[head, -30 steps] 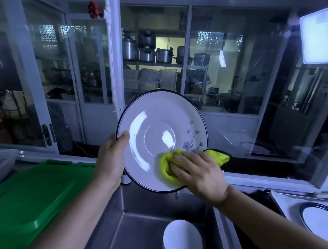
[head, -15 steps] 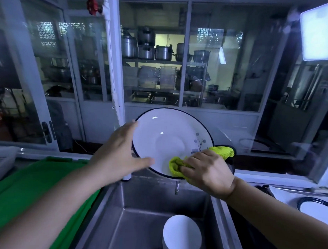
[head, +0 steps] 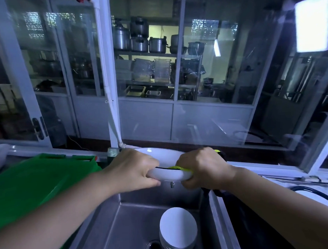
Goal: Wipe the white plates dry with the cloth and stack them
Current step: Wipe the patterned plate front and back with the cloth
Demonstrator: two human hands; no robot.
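Two grips hold one white plate [head: 167, 176] nearly level above the steel sink [head: 126, 220], just in front of the window sill. The left grip [head: 135, 169] is curled round the near-left rim, thumb on top and fingers under. The right grip [head: 202, 167] clamps the right rim with the yellow cloth [head: 177, 168] pinched between hand and plate.

By the look of it, the drying step is in hand, with the cloth working the rim. The next move likely calls for sliding the cloth round the edge and under the base while the left grip turns the plate. After that comes a carry to the right, where a dark-rimmed plate [head: 313, 195] lies on the desk as a probable start of the stack.

The held plate is glossy white with a thin dark line at the rim. It is seen almost edge-on, and a bright highlight sits on its far inner wall. Whether water remains on it cannot be told. Such a glaze would likely be slick, so a firm hold matters.

More white plates [head: 178, 229] sit piled in the sink directly below. A green lid [head: 30, 186] lies to the left.
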